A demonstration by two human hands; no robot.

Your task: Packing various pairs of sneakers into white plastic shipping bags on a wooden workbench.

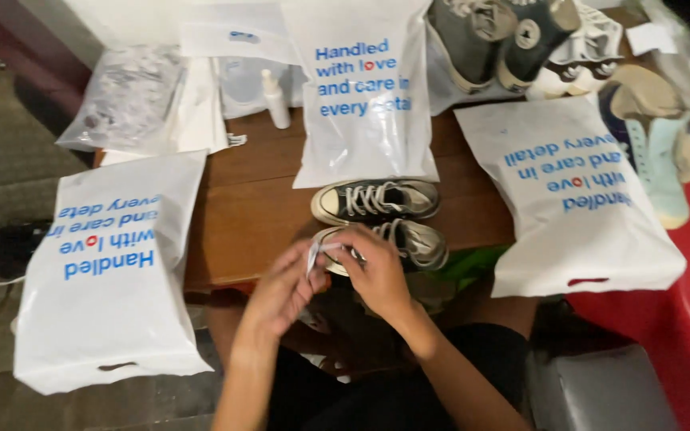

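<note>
A pair of black canvas sneakers with white laces and soles lies on its side on the wooden table [257, 215]. The far sneaker [377, 199] rests apart from my hands. The near sneaker [417, 243] sits at the table's front edge. My left hand [281, 291] and my right hand [373, 267] meet over its toe end, both pinching a small white paper tag [313, 255] between the fingers. The toe of the near sneaker is hidden behind my right hand.
Three white plastic bags with blue print lie around: left [105, 279], middle back [365, 88], right [576, 199]. A white spray bottle [275, 97] stands at the back. More shoes are piled at the back right [505, 36], pale green sneakers [660, 160] beside them.
</note>
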